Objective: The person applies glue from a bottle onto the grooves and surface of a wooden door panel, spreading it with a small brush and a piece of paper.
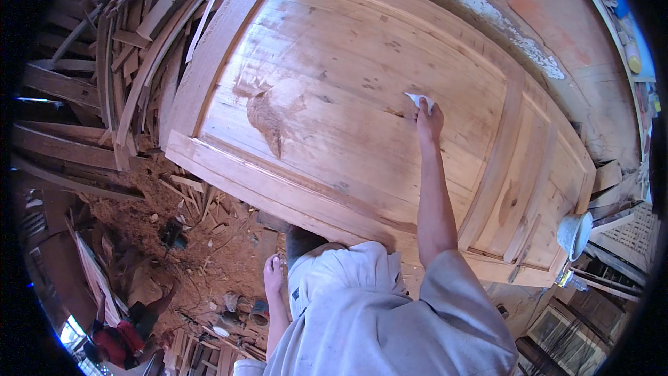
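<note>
Head view, the only one you've got: your right hand (429,117) is stretched way out on the door (334,98), fingers pinched shut on a small white rag (420,100) that's pressed flat against the big center panel, just right of the middle. Your left hand (273,273) hangs down by your side, not on anything, and I can't tell whether its fingers are curled or loose.

What I'd worry about: at that reach you're leaning over the near edge with no free hand bracing, so a slip could send your weight onto the panel. The white bowl (575,233) sits right at the door's corner, easy to knock off. And the scrap wood (139,42) piled beside you is a trip hazard.
</note>
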`<act>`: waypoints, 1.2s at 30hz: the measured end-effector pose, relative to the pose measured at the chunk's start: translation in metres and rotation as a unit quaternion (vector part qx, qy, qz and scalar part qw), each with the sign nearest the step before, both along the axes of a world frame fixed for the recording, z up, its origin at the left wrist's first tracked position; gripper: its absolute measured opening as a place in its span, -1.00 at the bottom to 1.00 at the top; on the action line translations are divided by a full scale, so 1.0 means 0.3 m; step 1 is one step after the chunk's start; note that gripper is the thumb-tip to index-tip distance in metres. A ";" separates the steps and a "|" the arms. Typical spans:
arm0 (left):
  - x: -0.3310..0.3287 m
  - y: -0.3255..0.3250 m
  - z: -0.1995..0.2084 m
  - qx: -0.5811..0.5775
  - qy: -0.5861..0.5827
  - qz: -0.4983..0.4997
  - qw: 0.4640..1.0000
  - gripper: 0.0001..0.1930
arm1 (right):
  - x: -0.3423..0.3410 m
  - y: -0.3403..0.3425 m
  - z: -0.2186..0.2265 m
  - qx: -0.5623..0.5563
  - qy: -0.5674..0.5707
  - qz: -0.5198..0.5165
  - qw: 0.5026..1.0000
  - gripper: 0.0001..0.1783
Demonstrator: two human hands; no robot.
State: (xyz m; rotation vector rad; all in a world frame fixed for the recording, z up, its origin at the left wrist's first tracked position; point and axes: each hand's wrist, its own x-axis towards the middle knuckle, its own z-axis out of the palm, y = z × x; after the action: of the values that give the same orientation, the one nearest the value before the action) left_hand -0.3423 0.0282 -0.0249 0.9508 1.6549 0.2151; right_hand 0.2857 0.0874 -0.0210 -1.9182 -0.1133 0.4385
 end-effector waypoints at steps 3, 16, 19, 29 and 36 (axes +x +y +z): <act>-0.005 0.001 -0.001 0.000 0.010 -0.013 1.000 -0.64 | 0.009 0.006 -0.013 -0.016 -0.011 -0.010 1.000 -0.75; 0.042 0.011 0.049 -0.010 0.012 0.000 1.000 -0.64 | 0.002 0.018 -0.015 -0.029 -0.026 -0.017 0.999 -0.73; 0.052 0.012 0.059 -0.010 0.016 -0.001 1.000 -0.64 | 0.022 0.009 -0.049 -0.040 -0.052 -0.009 0.998 -0.73; 0.053 0.005 0.051 0.003 0.015 0.009 1.000 -0.65 | 0.023 -0.021 0.005 0.035 0.036 -0.068 0.996 -0.67; 0.033 0.015 0.031 -0.037 0.004 -0.040 0.999 -0.58 | 0.055 -0.055 0.015 0.033 0.031 -0.081 0.996 -0.66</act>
State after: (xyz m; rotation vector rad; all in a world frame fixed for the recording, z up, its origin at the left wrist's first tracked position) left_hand -0.3324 0.0328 -0.0156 0.9612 1.6173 0.0955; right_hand 0.3023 0.0709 -0.0166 -1.8302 0.0669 0.3808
